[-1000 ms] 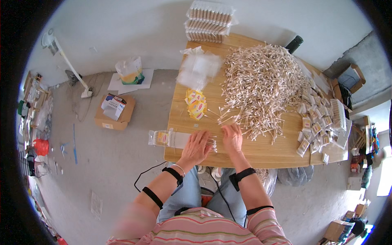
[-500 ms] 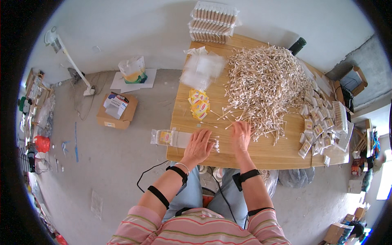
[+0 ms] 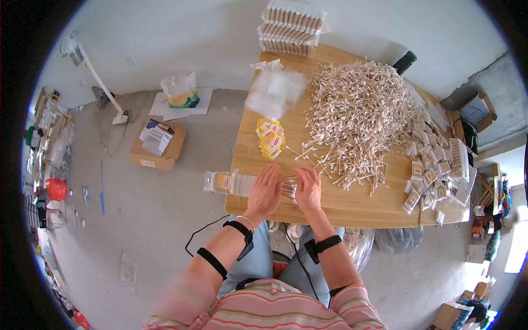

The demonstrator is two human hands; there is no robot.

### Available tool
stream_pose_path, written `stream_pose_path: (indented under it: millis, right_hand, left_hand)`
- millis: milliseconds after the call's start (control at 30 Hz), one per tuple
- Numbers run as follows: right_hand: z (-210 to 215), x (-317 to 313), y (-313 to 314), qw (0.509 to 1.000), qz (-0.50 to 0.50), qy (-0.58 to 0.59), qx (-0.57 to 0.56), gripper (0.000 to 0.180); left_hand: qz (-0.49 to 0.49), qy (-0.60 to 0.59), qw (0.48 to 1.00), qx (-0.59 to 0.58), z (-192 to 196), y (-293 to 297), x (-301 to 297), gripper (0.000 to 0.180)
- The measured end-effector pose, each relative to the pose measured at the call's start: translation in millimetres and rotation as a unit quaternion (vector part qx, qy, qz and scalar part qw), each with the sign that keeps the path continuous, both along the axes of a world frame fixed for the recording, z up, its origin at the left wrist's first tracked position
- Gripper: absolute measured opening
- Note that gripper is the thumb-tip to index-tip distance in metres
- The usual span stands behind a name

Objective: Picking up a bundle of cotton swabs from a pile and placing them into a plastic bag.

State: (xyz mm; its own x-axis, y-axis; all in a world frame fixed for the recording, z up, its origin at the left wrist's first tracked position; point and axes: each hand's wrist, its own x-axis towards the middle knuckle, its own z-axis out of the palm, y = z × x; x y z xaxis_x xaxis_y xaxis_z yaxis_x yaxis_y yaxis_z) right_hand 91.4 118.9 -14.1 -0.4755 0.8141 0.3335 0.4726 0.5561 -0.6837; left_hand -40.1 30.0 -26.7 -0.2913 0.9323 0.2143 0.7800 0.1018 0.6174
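Between my two hands lies a small row of cotton swabs (image 3: 288,190) near the table's front edge. My left hand (image 3: 264,191) covers their left part, its fingers held together over them. At their right ends my right hand (image 3: 308,188) presses, fingers curled against the tips. Left of my left hand, a clear bag (image 3: 243,186) stretches toward the table's left edge, with swabs and a yellow card (image 3: 223,181) in its left end. How far the swabs reach under my left palm is hidden. Beyond my hands sits a big heap of loose cotton swabs (image 3: 357,121).
Yellow printed cards (image 3: 270,138) and flat clear bags (image 3: 276,93) lie along the wooden table's (image 3: 374,212) left side. Filled packets (image 3: 432,165) are heaped at the right. Stacked swab packs (image 3: 291,27) stand at the back, a dark bottle (image 3: 405,62) at the heap's far side.
My right hand has come left from the edge of the heap to the right ends of the swabs. My left hand's fingers have drawn together and shifted slightly left.
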Motion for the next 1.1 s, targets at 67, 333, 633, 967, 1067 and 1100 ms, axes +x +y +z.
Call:
stream_pose_path:
  millis: [67, 333, 633, 967, 1067, 1100]
  right_hand:
    - [-5.1, 2.6, -8.0, 0.997, -0.031, 0.052, -0.049, 0.028]
    - [-30.5, -12.2, -27.4, 0.97, -0.025, 0.2, -0.139, 0.043]
    - [-27.0, -7.9, -35.9, 0.984, -0.044, 0.14, -0.097, 0.042]
    - [-12.2, -18.0, -10.8, 0.971, 0.046, 0.109, -0.206, 0.038]
    - [-18.0, -20.9, -13.4, 0.978, 0.057, 0.138, -0.148, 0.038]
    - [-18.3, -15.7, -13.6, 0.99, 0.023, 0.091, -0.103, 0.04]
  left_hand:
    - [-0.008, 0.021, 1.0, 0.014, 2.2, 1.7, 3.7, 0.046]
    - [-0.078, -0.043, 0.995, 0.042, 2.0, -0.5, -0.4, 0.047]
    - [0.012, -0.163, 0.982, 0.09, -9.2, -1.1, -7.2, 0.053]
    - [-0.054, -0.108, 0.992, 0.022, -9.6, 0.1, -2.5, 0.053]
    - [-0.009, -0.195, 0.98, -0.02, 7.0, 0.9, -2.3, 0.052]
    - [0.028, -0.254, 0.965, -0.054, 12.2, 2.6, -2.0, 0.05]
